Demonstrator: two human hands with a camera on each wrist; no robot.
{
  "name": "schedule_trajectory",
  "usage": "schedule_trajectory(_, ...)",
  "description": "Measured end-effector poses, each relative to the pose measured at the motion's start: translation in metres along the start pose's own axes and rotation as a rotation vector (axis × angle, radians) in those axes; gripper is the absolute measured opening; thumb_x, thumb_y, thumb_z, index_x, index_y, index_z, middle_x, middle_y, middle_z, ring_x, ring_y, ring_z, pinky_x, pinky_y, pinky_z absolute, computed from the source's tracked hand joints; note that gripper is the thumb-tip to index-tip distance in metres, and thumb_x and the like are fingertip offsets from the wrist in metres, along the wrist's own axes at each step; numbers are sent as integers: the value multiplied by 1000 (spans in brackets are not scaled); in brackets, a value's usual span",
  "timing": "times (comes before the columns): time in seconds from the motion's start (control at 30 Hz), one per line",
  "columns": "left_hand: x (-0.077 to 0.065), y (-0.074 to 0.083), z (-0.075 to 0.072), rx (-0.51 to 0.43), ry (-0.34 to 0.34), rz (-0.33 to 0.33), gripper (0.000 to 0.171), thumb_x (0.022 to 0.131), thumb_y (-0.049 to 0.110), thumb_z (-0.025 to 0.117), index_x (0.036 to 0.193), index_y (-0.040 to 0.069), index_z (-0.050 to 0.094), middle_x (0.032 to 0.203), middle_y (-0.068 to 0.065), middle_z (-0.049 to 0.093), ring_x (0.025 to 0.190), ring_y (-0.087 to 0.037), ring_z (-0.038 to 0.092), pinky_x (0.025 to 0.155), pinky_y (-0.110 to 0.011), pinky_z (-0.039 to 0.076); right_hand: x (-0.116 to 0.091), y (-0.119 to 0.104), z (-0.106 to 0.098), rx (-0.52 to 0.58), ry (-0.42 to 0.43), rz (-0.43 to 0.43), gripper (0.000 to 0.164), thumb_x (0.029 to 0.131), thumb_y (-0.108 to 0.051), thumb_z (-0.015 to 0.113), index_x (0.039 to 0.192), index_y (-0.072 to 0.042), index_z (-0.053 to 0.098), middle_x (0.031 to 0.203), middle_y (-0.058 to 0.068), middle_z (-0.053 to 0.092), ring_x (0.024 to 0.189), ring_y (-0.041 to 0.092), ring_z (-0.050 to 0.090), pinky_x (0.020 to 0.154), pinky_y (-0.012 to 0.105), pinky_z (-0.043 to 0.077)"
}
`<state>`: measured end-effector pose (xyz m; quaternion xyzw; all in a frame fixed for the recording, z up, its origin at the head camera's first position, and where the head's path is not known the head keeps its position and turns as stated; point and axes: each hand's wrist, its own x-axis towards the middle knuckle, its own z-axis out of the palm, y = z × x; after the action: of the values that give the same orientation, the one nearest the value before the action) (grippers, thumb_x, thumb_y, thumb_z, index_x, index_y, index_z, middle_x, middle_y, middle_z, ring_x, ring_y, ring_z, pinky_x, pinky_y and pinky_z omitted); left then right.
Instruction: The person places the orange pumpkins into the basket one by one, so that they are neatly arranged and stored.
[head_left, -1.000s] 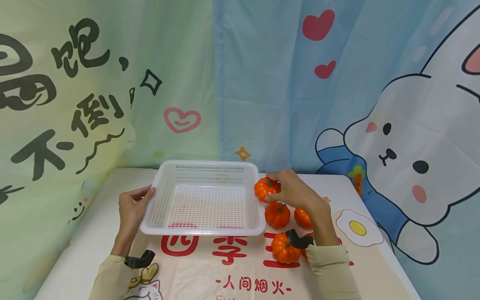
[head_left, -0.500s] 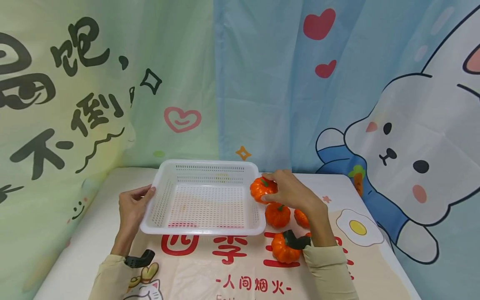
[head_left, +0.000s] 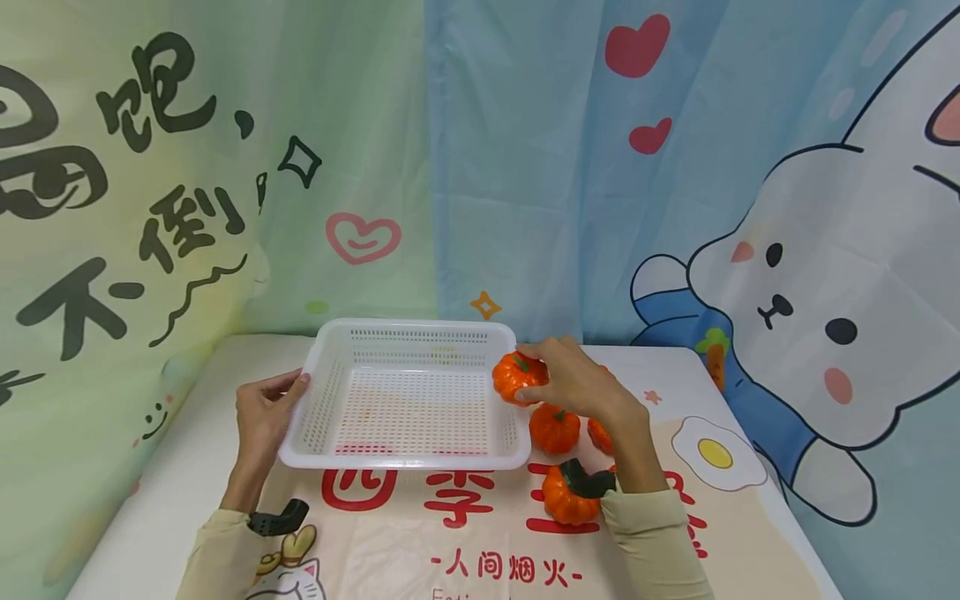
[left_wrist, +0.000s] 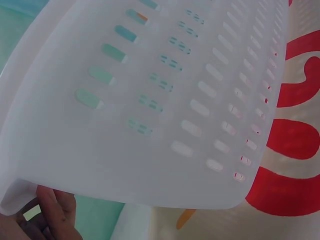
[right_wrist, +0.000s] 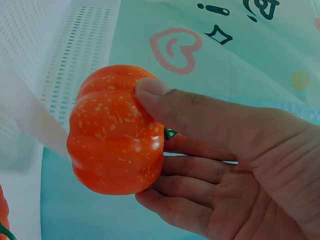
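Observation:
A white perforated plastic basket (head_left: 412, 417) stands on the table with nothing inside. My left hand (head_left: 268, 417) pinches its left rim between thumb and fingers; in the left wrist view the basket's slotted side (left_wrist: 150, 125) fills most of the picture. With my right hand (head_left: 581, 379) I hold a small orange toy pumpkin (head_left: 517, 377) with a green stem, at the basket's right rim. The right wrist view shows the thumb on one side of this pumpkin (right_wrist: 117, 132) and the fingers on the other.
Right of the basket sit more orange pumpkins: one (head_left: 555, 429) just beside the rim, another (head_left: 570, 496) nearer the front, and one (head_left: 600, 435) partly behind my right forearm. A printed cloth (head_left: 390, 550) covers the table. A cartoon curtain (head_left: 510, 167) hangs behind.
My right hand has carried the pumpkin a short way left, so it now overlaps the basket's right rim. The left hand and basket have stayed in place.

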<state>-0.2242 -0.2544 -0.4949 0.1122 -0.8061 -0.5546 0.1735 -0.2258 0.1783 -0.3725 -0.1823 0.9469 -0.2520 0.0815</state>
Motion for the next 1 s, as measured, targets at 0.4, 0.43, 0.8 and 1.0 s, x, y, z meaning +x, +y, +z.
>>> schedule_trajectory(0.4,-2,1,-1,-28,-3,10,31,104,19,76,126,-4,79,104,-22,81,64,-2,70,59,-16,58,-2,-11,5,15,-2,-5,73,96,-27,86,157,-2,57,136,14,72,123,33,55,97,48,56)
schedule_trajectory(0.43,-1,1,-1,-32,-3,10,31,104,18,76,126,-4,79,104,-23,81,64,-2,69,59,-16,58,-1,-12,5,16,-3,-8,73,96,-27,86,157,-2,57,136,13,72,122,32,55,97,47,56)
schedule_trajectory(0.8,-3,2,-2,-21,-24,9,36,105,21,74,131,-5,76,119,-34,77,66,-1,68,59,-16,57,6,-19,11,27,4,-55,72,94,-24,88,156,-1,58,129,11,75,112,27,59,92,39,57)
schedule_trajectory(1.0,-2,2,-1,-5,-17,-4,35,105,23,74,130,-3,77,116,-32,77,66,-2,68,60,-16,57,10,-24,15,47,-7,-71,71,95,-23,87,156,-1,58,131,10,76,116,28,60,99,43,58)
